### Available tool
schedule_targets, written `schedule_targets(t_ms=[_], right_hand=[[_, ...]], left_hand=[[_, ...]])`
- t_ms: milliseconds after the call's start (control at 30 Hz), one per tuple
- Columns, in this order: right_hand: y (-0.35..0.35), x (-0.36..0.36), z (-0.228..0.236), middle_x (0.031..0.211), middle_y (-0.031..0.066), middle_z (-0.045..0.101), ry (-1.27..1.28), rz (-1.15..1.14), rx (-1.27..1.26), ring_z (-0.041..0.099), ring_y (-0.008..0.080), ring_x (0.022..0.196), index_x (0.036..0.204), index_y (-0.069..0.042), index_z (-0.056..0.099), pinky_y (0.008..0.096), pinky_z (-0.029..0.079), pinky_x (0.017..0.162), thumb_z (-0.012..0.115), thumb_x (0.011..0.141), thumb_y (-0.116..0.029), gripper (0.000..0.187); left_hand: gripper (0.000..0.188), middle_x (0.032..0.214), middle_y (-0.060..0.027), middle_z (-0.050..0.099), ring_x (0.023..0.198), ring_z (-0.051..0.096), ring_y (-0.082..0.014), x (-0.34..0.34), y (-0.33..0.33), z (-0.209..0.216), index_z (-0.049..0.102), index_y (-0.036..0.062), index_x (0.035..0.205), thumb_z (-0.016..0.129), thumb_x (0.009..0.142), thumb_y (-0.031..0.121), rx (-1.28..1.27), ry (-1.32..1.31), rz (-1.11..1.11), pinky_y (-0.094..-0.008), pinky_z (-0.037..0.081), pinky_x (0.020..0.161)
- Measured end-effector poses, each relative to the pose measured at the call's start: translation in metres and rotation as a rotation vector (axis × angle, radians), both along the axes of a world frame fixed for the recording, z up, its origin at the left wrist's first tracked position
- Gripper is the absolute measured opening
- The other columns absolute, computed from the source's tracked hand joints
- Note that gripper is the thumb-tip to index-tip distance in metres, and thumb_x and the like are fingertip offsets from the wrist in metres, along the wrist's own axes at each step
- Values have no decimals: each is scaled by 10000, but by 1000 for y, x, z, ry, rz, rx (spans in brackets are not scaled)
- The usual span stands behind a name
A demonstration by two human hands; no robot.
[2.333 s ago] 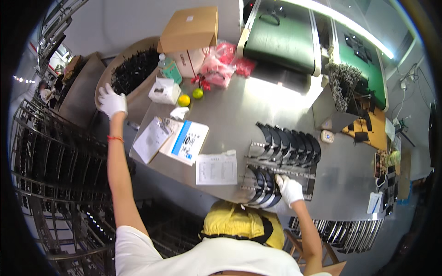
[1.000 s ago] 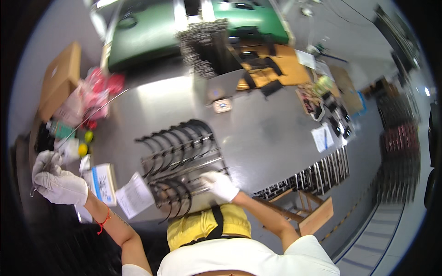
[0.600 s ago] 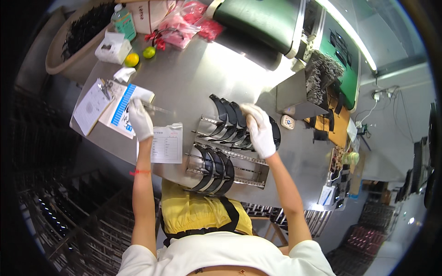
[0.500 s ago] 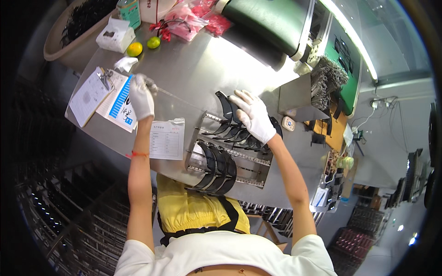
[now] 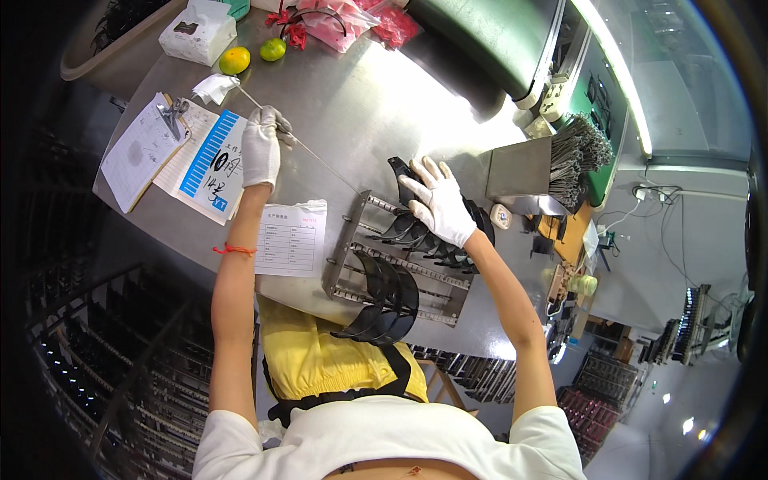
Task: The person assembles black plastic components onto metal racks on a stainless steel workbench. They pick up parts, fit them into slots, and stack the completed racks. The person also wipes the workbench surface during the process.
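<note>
My left hand (image 5: pixel 262 148), in a white glove, is closed around a thin metal rod (image 5: pixel 324 162). One end of the rod lies by a crumpled white tissue (image 5: pixel 216 89), the other by the corner of a metal rack (image 5: pixel 342 244). My right hand (image 5: pixel 438 202), gloved too, lies with fingers spread on a row of black curved strips (image 5: pixel 406 232) in the rack's far side. It touches them without visibly gripping one. A second group of black curved strips (image 5: pixel 392 300) stands in the rack's near side. My right palm hides part of the far row.
Left of the rack lie a printed form (image 5: pixel 292 240), a notebook (image 5: pixel 216 164) and a clipboard (image 5: pixel 144 152). Farther back are two fruits (image 5: pixel 234 61) and a tissue pack (image 5: pixel 198 32). A metal bin (image 5: pixel 520 168) of thin rods stands right, near a green conveyor belt (image 5: pixel 488 36).
My left hand has shifted right, away from the notebook, and the rod now shows more clearly. My right hand stays on the far strips. The whole view has moved slightly.
</note>
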State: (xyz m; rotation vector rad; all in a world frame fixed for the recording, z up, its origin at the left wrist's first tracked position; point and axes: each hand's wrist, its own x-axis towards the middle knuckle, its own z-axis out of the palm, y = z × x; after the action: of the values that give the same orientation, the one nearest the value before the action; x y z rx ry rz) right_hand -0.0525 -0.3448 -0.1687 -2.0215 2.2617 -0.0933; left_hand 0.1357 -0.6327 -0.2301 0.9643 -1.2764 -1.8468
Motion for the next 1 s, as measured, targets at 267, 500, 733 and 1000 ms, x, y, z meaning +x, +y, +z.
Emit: schedule_targets(t_ms=[267,500,733,1000], right_hand=[[1,0,-3,1469,170,468,-7,-20,7,400,409,1364,1354,-139,584,562,282,1145,547,916,-327,477],[4,-2,-7,1485,165,455,15,-11,1,398,402,1371,1366,-147,573,556,279,1148,532,935,-336,472],[6,-1,-10,1492,163,446,39,3,-28,400,384,1372,1377,-131,559,531,279,1138,532,944,-343,483],[7,-3,-12,1493,147,446,50,9,-41,397,374,1376,1378,-146,555,529,288,1138,528,944,-349,480]], left_hand=[[292,747,-78,625,540,628,-161,-1,25,-36,519,73,885,391,1080,249,207,-56,-1,-261,495,451],[290,775,-92,636,600,661,-186,3,57,-50,537,62,908,386,1078,242,373,4,-77,-293,571,537],[288,792,-83,640,598,652,-169,12,25,-47,535,70,909,383,1077,248,206,-76,-28,-267,569,531],[258,846,-110,639,713,667,-219,7,70,-68,540,57,947,378,1077,211,412,-25,-32,-340,588,656]])
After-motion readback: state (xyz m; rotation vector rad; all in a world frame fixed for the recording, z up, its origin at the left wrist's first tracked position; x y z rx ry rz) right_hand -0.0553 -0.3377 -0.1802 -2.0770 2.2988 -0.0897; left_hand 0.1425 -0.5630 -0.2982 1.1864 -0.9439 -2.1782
